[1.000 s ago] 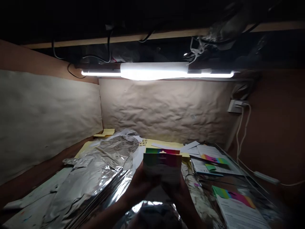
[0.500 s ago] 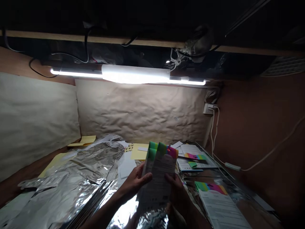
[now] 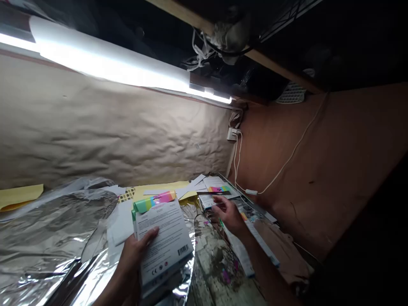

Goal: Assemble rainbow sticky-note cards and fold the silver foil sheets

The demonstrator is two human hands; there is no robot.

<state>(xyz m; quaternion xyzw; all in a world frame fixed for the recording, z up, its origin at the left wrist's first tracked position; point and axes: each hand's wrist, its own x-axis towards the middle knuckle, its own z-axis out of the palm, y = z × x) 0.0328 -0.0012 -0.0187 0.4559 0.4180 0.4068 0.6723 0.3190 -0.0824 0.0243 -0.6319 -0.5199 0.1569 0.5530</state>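
Note:
My left hand (image 3: 137, 255) grips a white card-backed packet (image 3: 164, 242) from below, with the thumb lying across its printed back. A barcode shows at the packet's lower corner. Its far end has a rainbow-coloured sticky-note strip (image 3: 154, 202). My right hand (image 3: 228, 214) is apart from the packet, with fingers spread just over a printed leaflet (image 3: 212, 199) and a small rainbow strip (image 3: 219, 188). A thin green item (image 3: 220, 223) shows by that hand, and I cannot tell whether it is held.
Crinkled silver foil (image 3: 47, 229) covers the left of the worktop, beside yellow and white papers (image 3: 159, 189). A long leaflet (image 3: 239, 250) lies under my right forearm. Creased brown paper (image 3: 111, 136) lines the wall. A wall socket (image 3: 233, 134) trails white cable, and a tube light (image 3: 111, 63) runs overhead.
Both hands held the packet earlier. Now only my left hand holds it, back side up, and my right hand has moved right to the papers. The whole view has tilted.

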